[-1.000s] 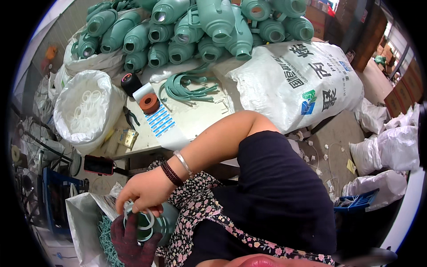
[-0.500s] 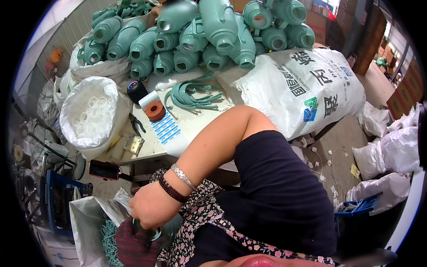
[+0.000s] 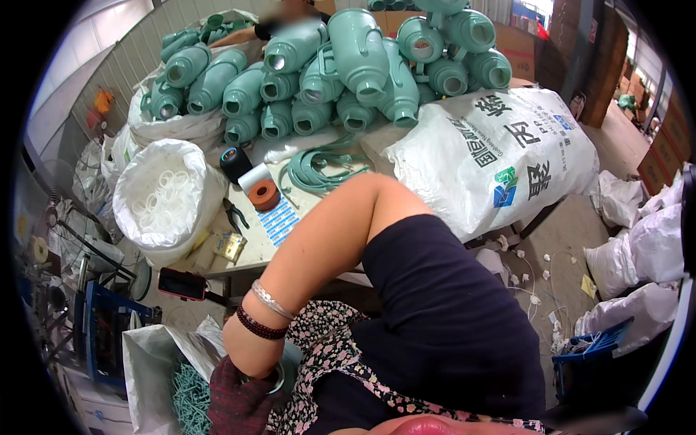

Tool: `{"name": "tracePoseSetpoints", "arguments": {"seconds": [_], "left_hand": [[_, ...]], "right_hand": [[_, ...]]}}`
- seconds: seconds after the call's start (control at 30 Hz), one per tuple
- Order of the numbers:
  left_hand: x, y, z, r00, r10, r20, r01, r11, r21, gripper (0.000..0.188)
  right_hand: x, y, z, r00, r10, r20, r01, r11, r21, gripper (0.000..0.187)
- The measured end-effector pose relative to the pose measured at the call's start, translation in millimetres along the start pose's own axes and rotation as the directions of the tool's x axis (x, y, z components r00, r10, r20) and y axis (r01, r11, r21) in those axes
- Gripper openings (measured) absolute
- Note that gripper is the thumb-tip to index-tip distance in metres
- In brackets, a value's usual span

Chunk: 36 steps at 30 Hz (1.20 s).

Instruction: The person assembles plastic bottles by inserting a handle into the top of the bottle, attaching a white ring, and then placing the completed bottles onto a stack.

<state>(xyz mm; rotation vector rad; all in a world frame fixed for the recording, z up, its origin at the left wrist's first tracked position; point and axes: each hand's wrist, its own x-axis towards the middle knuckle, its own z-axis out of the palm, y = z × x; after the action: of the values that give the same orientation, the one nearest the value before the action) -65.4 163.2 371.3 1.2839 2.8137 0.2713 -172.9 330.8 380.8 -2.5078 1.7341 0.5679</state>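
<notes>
My right arm, with a silver bangle and dark beads, bends across my body to the lower left. My right hand (image 3: pixel 251 355) is turned down at the wrist; its fingers are curled under and mostly hidden. Right below it, my left hand (image 3: pixel 238 400), in a dark red knitted glove, closes against a pale green rounded piece (image 3: pixel 291 364), which looks like a thermos casing with a ring-like edge. Most of that piece is hidden by my hands and floral apron. Beside the glove, an open white sack (image 3: pixel 148 362) contains many thin green strips (image 3: pixel 190 395).
Green thermos casings (image 3: pixel 357 54) are piled across the table's back. A white bag of clear rings (image 3: pixel 167 197), pliers (image 3: pixel 233 216), brown tape (image 3: pixel 263 195) and green straps (image 3: pixel 319 172) lie nearer. A printed sack (image 3: pixel 500 156) is at right; a phone (image 3: pixel 181 283) stands at left. A person (image 3: pixel 290 18) is behind the pile.
My right hand has rolled over and bent further down at the wrist, hiding its fingers. The whole view has shifted slightly, and the person behind the pile shows more.
</notes>
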Motion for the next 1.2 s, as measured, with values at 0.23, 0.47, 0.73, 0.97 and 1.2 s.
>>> {"name": "tracePoseSetpoints", "arguments": {"seconds": [0.23, 0.47, 0.73, 0.97, 1.2], "left_hand": [[11, 22, 1, 0.975, -0.222, -0.014, 0.209, 0.937, -0.28, 0.035], [-26, 6, 12, 0.794, -0.18, -0.58, 0.227, 0.974, 0.008, 0.018], [-33, -6, 15, 0.76, -0.303, -0.575, 0.437, 0.893, 0.106, 0.021], [-59, -4, 24, 0.583, -0.543, -0.605, 0.592, 0.793, -0.142, 0.017], [-19, -5, 6, 0.773, -0.33, -0.542, 0.423, 0.905, 0.052, 0.018]], "right_hand": [[5, 4, 22, 0.999, 0.007, -0.047, 0.009, 0.941, 0.338, 0.031], [-25, -27, 48, 0.577, 0.317, -0.753, -0.046, 0.933, 0.357, 0.058], [-242, -32, 288, -0.092, 0.974, -0.206, -0.841, 0.034, 0.54, 0.036], [-402, -79, 276, -0.704, 0.694, 0.15, -0.529, -0.653, 0.542, 0.036], [-329, 26, 278, -0.394, 0.915, 0.082, -0.782, -0.381, 0.494, 0.027]]}}
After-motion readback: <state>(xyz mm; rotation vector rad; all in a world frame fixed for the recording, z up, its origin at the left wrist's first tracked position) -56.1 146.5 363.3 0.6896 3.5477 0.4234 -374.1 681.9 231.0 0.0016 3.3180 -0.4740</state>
